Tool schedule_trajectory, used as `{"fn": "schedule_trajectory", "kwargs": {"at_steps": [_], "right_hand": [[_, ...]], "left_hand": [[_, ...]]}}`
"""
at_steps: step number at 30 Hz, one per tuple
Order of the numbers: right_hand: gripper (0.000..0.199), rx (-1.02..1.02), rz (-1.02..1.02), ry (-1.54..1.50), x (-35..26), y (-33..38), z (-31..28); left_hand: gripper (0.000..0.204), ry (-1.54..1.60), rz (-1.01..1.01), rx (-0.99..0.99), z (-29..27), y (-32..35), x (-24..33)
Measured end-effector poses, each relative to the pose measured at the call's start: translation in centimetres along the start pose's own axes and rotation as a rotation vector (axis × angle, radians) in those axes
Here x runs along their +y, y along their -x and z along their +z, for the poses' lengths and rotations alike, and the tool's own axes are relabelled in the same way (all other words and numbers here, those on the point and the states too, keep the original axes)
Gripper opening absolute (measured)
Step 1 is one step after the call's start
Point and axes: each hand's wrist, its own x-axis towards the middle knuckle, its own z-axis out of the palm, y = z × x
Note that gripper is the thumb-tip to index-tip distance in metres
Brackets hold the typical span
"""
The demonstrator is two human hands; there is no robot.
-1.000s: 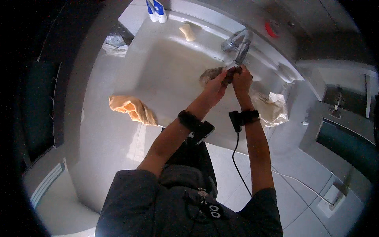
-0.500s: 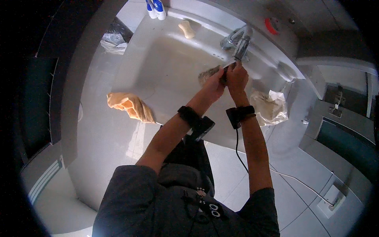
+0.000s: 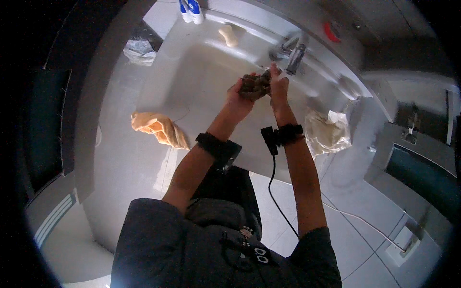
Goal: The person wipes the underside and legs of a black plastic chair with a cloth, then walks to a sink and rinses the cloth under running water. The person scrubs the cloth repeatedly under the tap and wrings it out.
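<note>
Over the white sink [image 3: 187, 96], a crumpled dark brown bundle [image 3: 254, 86], seemingly wet cloth, is held between my two hands. My left hand [image 3: 238, 100] closes around its left side from below. On its right edge my right hand [image 3: 278, 89] has its fingers pressed against the bundle, just beside the faucet [image 3: 295, 60]. A pale streak by the spout looks like water, though blur leaves this unsure. Parts of the fingers are hidden by the bundle.
An orange cloth [image 3: 161, 128] hangs over the sink's front left edge, and a whitish cloth [image 3: 329, 132] lies at its right. Yellowish soap [image 3: 228, 36] rests on the back ledge near blue-and-white tubes [image 3: 192, 12]. A black cable [image 3: 276, 192] trails from my right wrist.
Both hands have shifted left, away from directly under the spout. They have spread slightly apart, and the brown bundle is bunched up and shows more fully between them.
</note>
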Motion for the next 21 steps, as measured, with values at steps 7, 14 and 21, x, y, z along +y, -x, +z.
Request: {"fn": "schedule_trajectory", "kwargs": {"at_steps": [7,14,21], "right_hand": [[0.017,-0.141,0.094,-0.592,-0.4,3.8,-2.3],[0.035,0.136,-0.765,0.539,-1.3,6.3,0.3],[0.040,0.001,-0.307,0.322,-0.1,8.4,-1.1]], "left_hand": [[0.043,0.023,0.073,0.064,1.2,-0.6,1.2],[0.037,-0.132,-0.006,-0.110,0.3,-0.8,-2.6],[0.033,-0.044,-0.042,0.019,1.8,-1.4,-2.1]]}}
